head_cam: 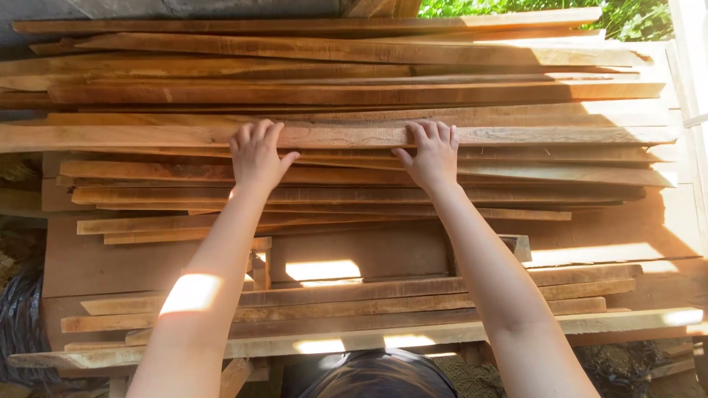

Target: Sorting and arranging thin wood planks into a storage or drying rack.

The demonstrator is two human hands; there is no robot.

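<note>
A tall stack of rough brown wooden planks (354, 92) fills the view, lying lengthwise left to right. Both my arms reach up over the stack. My left hand (257, 155) rests on one long plank (560, 135) near the middle of the pile, fingers curled over its far edge. My right hand (431, 153) grips the same plank a little further right, fingers hooked over the far edge and thumb underneath. Thinner slats (354, 195) lie just below the hands.
Lower, nearer planks (369, 295) jut out over a wooden frame. Black plastic sheeting (18, 317) lies at the lower left. Green foliage (634, 18) shows at the top right, past the stack. Sun patches fall on the boards and my left forearm.
</note>
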